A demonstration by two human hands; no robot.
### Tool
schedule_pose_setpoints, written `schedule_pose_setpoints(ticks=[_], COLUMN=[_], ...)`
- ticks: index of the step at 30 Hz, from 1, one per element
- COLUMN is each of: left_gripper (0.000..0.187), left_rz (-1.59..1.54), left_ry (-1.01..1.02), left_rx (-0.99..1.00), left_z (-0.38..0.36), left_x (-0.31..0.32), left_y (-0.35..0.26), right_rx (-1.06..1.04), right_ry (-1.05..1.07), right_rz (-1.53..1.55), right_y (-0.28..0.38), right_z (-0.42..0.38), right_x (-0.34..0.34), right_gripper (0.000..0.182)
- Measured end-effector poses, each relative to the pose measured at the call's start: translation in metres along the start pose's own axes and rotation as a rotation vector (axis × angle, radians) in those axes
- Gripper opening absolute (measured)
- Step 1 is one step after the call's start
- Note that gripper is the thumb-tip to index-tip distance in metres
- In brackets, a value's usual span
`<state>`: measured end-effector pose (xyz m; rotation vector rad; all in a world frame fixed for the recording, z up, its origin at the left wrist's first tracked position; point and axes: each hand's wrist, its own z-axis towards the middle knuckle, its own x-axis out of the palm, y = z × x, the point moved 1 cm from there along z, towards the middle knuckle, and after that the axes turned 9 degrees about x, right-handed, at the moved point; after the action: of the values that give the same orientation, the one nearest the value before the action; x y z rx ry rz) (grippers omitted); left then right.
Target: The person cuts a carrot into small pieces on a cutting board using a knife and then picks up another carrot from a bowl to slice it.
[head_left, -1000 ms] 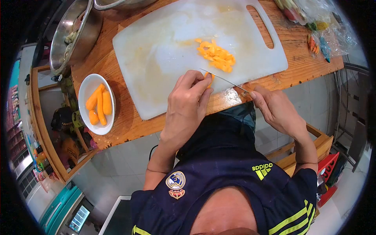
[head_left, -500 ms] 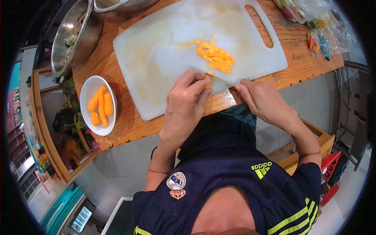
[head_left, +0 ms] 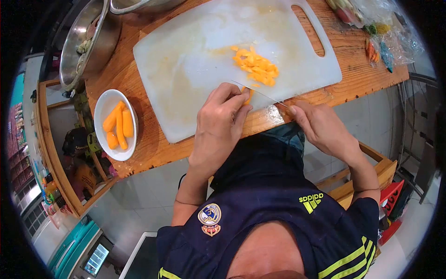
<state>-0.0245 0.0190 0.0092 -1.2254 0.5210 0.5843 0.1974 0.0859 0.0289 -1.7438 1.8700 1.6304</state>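
On the white cutting board (head_left: pixel 186 69), my left hand (head_left: pixel 220 121) has its fingers pinched on an orange carrot piece (head_left: pixel 248 96) near the front edge. My right hand (head_left: pixel 320 128) is closed round the handle of a knife (head_left: pixel 265 95), whose thin blade crosses the board's edge and reaches the carrot beside my left fingertips. Just beyond the blade lies a pile of chopped carrot (head_left: pixel 255 66), with one small slice between pile and blade.
A white bowl (head_left: pixel 99 125) with several peeled carrot pieces stands on the wooden table (head_left: pixel 160 153) at the left. Metal bowls (head_left: pixel 109 51) sit at the back left. Plastic bags with vegetables (head_left: pixel 371 23) lie at the back right.
My right hand has shifted slightly right and down with the knife, whose blade now looks thinner and more edge-on. A small slice now lies beside the blade. My left hand has hardly moved.
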Motion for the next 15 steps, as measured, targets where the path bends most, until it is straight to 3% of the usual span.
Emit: schedule_pose_setpoints(ticks=[15], left_gripper=[0.026], left_rz=[-0.018], left_ry=[-0.02], left_rx=[0.008], left_z=[0.0], left_x=[0.001], left_y=[0.0], right_rx=[0.028], right_ry=[-0.025], right_rz=[0.031], right_y=[-0.003], right_z=[0.003], right_x=[0.001], right_gripper=[0.042])
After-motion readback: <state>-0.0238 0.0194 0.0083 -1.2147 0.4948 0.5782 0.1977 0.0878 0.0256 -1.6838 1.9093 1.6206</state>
